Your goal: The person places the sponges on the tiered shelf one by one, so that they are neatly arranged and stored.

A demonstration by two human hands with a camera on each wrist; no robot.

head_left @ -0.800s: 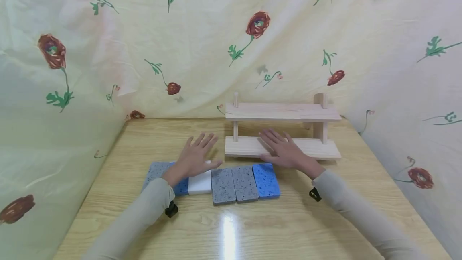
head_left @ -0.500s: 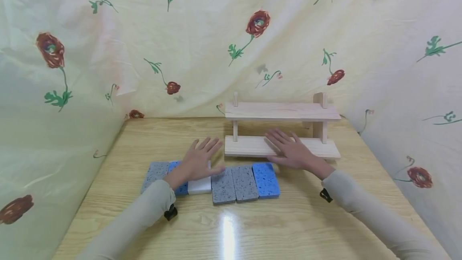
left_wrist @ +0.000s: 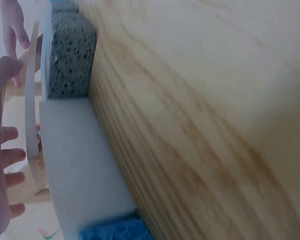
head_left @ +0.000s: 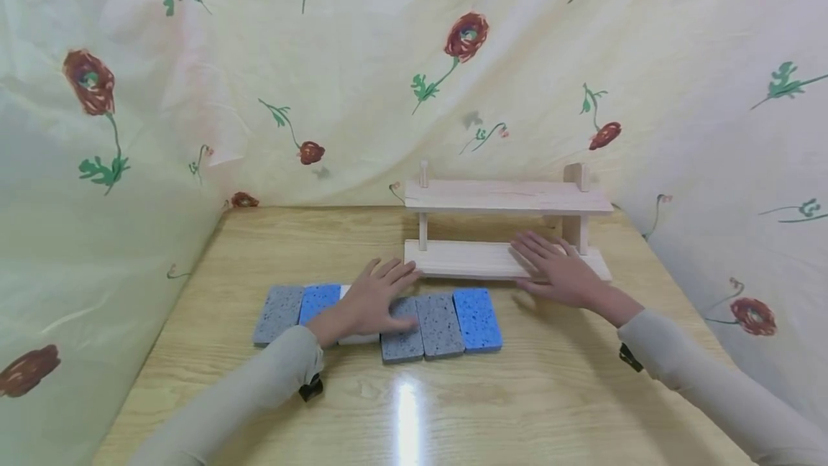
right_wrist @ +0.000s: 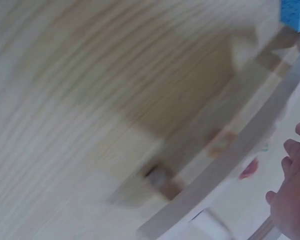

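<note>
My left hand (head_left: 375, 300) is over the row of sponges, fingers spread and holding nothing. It partly covers a white block (head_left: 359, 339) and a grey sponge (head_left: 401, 347). In the left wrist view its fingers are above the white block (left_wrist: 80, 155), between a pitted grey sponge (left_wrist: 72, 55) and a blue one (left_wrist: 117, 230). My right hand (head_left: 559, 275), fingers extended and holding nothing, overlaps the right front of a pale wooden two-tier shelf (head_left: 504, 196). From the right wrist, the hand (right_wrist: 295, 185) appears beyond the shelf's front edge (right_wrist: 225, 155).
At the row's left lie another grey sponge (head_left: 278, 315) and a blue sponge (head_left: 319, 304); at its right, a grey sponge (head_left: 440, 326) and a blue sponge (head_left: 477, 318). A flowered cloth (head_left: 362, 78) hangs behind and beside the wooden table (head_left: 504, 408).
My right hand has slid rightward along the shelf's front. My left hand has shifted right and slightly nearer, from over the white block toward the grey sponge beside it. Sponges and shelf stay put.
</note>
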